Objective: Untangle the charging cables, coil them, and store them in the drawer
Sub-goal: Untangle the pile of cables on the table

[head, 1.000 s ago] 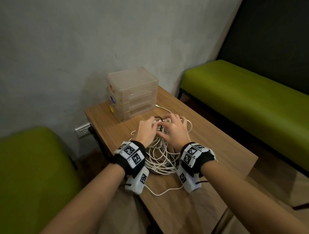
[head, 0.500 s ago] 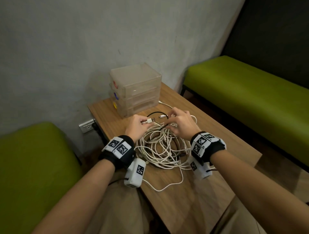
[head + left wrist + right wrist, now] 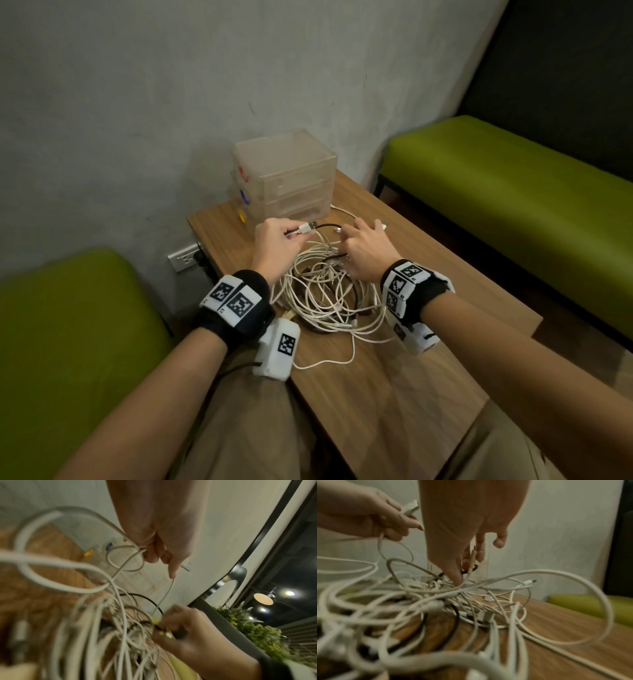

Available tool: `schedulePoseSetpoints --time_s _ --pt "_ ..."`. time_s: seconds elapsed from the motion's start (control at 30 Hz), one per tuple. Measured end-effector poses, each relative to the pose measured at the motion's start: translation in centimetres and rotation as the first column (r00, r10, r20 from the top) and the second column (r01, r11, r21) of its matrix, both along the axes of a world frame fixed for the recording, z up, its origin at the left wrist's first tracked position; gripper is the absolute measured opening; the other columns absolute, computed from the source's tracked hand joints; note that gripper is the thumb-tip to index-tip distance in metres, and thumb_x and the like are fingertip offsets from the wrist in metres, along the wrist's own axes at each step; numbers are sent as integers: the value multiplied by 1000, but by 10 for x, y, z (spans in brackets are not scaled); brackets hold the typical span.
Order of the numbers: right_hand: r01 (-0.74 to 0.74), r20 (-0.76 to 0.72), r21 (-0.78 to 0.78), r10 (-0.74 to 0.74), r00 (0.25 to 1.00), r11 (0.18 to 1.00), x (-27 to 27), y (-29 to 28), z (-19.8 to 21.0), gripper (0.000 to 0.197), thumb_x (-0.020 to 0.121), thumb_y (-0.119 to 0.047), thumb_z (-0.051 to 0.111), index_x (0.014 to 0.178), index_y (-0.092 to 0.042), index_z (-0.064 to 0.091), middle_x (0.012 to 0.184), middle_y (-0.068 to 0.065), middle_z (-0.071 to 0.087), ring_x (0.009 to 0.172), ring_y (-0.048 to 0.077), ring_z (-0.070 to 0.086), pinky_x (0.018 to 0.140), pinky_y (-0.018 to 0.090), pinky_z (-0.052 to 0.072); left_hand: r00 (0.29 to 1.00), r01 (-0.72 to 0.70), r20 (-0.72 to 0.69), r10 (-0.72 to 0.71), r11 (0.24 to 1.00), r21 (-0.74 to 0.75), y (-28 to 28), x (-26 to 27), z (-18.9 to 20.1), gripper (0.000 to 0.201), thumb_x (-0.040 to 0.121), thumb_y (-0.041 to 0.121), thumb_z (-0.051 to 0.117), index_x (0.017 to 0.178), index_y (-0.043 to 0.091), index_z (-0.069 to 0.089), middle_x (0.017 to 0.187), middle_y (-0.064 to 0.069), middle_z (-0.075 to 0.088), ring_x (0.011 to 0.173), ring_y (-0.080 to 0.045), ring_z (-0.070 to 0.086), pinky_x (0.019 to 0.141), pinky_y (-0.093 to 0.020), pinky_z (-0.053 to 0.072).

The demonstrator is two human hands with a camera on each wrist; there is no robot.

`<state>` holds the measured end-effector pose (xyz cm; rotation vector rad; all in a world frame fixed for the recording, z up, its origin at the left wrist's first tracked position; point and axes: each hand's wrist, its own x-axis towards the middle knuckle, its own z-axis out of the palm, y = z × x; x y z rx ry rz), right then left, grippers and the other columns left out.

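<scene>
A tangle of white cables (image 3: 329, 294) with one black cable (image 3: 325, 226) lies on the wooden table (image 3: 428, 377). My left hand (image 3: 277, 243) pinches a white cable just behind its USB plug (image 3: 307, 226), raised above the pile; the plug (image 3: 411, 507) also shows in the right wrist view. My right hand (image 3: 366, 246) reaches into the far side of the tangle and pinches a thin white cable end (image 3: 473, 555) between its fingers. A clear three-drawer box (image 3: 284, 178) stands behind the pile, drawers closed.
Green benches (image 3: 507, 195) flank the table on the right and on the left (image 3: 68, 335). A wall socket (image 3: 183, 258) sits low by the table's far left corner. One loose white cable (image 3: 329, 359) trails toward the near edge.
My hands have drawn apart from the middle of the pile. The left hand lifted a USB plug end up and to the left; the right hand moved to the tangle's right side.
</scene>
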<state>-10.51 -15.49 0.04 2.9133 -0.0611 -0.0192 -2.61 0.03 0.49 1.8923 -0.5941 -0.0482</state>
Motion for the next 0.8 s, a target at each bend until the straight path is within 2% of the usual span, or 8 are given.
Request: schedulePoseSetpoints --time_s 0.13,0.27,0.37,0.47,0.53,0.67,0.73,0.8 --pt "21 91 198 -40 995 980 2 14 -4 38 90 -49 44 103 -18 61 110 -1 61 100 19 42 88 44 31 1000 -5 -15 4 1000 -31 -15 -7 6 18 76 17 73 91 7 73 79 -1 71 65 -6 57 56 -5 39" --pt "237 132 364 -302 944 901 4 20 -15 22 89 -41 54 88 -22 64 95 -1 67 103 23 48 95 50 32 998 -42 48 45 997 -60 -20 -10 13 12 75 16 74 83 7 75 72 -10 70 67 -21 61 63 -30 46" --pt "283 92 365 -337 937 887 8 19 -13 20 88 -39 56 87 -24 68 88 0 68 101 22 52 98 56 30 993 -104 37 110 985 -139 -13 -3 12 11 75 13 73 77 3 73 68 -12 66 63 -17 52 60 -33 42" --pt "224 88 254 -253 963 941 12 24 -6 21 91 -33 53 90 -17 66 88 2 67 96 24 54 93 51 30 983 -136 99 153 979 -154 -7 -1 9 20 75 15 73 71 -4 69 68 -23 64 59 -26 50 60 -41 45" --pt "175 69 162 -188 980 971 10 29 -2 16 95 -25 47 97 -14 58 88 3 66 94 26 56 93 50 29 983 -127 111 148 975 -184 -8 -7 10 19 77 16 72 74 -3 70 67 -23 63 60 -31 53 59 -41 45" --pt "199 76 252 -225 971 947 -1 29 -2 18 96 -19 43 111 -10 44 88 5 67 89 28 60 100 54 30 992 -24 -122 14 996 -83 -10 -11 -3 23 82 24 68 65 9 65 57 -7 58 51 -5 46 52 -23 39" --pt "195 102 277 -231 968 941 -2 30 1 17 95 -14 41 111 -9 44 90 7 67 93 30 59 100 54 30 970 31 -238 -48 997 -76 -13 -19 -14 15 78 26 71 71 14 69 62 -3 63 56 -7 52 56 -24 40" --pt "176 122 291 -219 968 940 -2 32 3 21 94 -13 43 114 -9 46 99 9 66 104 29 53 100 52 29 968 32 -242 -60 993 -118 -18 -28 -19 10 77 25 71 78 15 72 71 -2 69 65 -11 60 62 -25 45"
